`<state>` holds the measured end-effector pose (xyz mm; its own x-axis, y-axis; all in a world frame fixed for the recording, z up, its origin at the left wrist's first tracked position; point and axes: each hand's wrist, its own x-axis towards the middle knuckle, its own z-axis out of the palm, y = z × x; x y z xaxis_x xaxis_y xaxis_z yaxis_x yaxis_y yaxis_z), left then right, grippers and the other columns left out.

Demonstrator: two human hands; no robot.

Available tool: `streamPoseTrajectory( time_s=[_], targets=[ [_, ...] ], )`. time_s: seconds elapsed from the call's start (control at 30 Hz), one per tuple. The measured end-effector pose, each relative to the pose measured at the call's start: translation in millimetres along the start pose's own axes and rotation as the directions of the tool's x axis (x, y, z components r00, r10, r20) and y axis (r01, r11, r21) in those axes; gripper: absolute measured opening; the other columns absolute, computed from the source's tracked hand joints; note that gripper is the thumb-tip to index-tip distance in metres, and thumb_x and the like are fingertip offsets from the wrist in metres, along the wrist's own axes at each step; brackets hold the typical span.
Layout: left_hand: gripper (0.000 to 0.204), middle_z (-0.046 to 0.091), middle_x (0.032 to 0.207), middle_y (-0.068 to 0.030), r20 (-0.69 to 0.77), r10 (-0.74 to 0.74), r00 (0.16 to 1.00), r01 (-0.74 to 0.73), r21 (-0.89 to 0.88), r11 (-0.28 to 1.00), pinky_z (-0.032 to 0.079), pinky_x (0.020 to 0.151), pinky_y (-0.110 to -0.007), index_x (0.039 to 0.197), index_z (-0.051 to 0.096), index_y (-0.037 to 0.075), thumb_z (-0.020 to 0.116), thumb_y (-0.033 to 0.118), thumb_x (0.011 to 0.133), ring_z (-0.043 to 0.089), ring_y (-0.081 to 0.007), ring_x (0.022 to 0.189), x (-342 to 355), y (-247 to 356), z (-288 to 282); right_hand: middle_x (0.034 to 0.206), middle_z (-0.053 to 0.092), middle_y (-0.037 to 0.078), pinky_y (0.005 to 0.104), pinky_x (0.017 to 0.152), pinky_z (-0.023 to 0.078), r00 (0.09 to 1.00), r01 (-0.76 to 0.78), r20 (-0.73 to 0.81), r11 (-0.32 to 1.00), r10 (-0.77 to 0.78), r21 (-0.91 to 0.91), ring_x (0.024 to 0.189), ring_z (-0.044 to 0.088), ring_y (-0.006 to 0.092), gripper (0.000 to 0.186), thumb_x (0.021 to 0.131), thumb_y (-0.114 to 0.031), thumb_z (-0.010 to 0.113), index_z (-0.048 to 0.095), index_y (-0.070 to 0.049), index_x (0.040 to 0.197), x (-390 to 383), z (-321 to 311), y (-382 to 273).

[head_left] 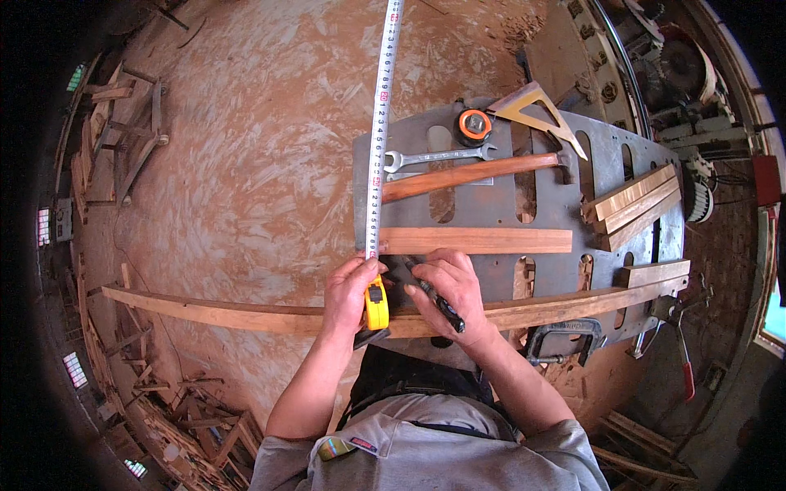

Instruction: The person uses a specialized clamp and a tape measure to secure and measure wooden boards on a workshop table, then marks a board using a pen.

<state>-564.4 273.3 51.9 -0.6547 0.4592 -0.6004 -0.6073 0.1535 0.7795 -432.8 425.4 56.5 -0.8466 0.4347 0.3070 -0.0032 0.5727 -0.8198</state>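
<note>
My left hand (348, 288) is closed round a yellow tape measure (376, 304), thumb near the mouth of the case. Its white blade (380, 123) runs straight out, away from me, past the top of the view. The blade crosses the left end of a short flat wooden strip (483, 240) on the metal table. In my right hand (450, 286) is a dark pen or marker (446, 309), its tip end toward that strip's left end. Under both wrists lies a long wooden board (237, 314), reaching well beyond the table on the left.
On the slotted metal table (491, 209) lie a hammer (475, 176), a wrench (442, 156), an orange-and-black tape measure (475, 125), a triangular square (540, 114) and stacked wood blocks (634, 204). A C-clamp (565, 340) and red-handled locking clamp (686, 360) sit along the near edge. Scrap wood (196, 434) piles up lower left.
</note>
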Motion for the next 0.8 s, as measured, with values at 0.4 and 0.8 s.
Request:
streamPoseTrajectory(
  time_s=[0.4, 0.8],
  targets=[
    [0.023, 0.071, 0.125, -0.0099, 0.021, -0.064, 0.998, 0.065, -0.035, 0.997, 0.058, 0.074, -0.03, 0.111, 0.071, -0.005, 0.064, 0.014, 0.1, 0.068, -0.0153, 0.081, 0.5, -3.8, -4.7, 0.099, 0.068, 0.014, 0.0455, 0.089, 0.05, 1.0, -0.026, -0.009, 0.999, 0.026, -0.022, 0.099, 0.063, 0.0347, 0.033, 0.075, -0.005, 0.082, 0.07, -0.002, 0.105, -6.0, 1.1, 1.9],
    [0.026, 0.074, 0.118, -0.0064, 0.02, -0.055, 0.998, 0.055, -0.002, 0.998, 0.057, 0.072, -0.028, 0.118, 0.072, -0.003, 0.065, 0.014, 0.1, 0.067, -0.0116, 0.081, -0.6, 2.6, -1.6, 0.106, 0.068, 0.015, 0.0482, 0.095, 0.048, 0.999, -0.015, 0.051, 0.998, 0.018, -0.06, 0.107, 0.062, 0.0355, 0.042, 0.075, -0.012, 0.083, 0.067, -0.003, 0.113, -2.2, 0.4, -1.2]
  ],
)
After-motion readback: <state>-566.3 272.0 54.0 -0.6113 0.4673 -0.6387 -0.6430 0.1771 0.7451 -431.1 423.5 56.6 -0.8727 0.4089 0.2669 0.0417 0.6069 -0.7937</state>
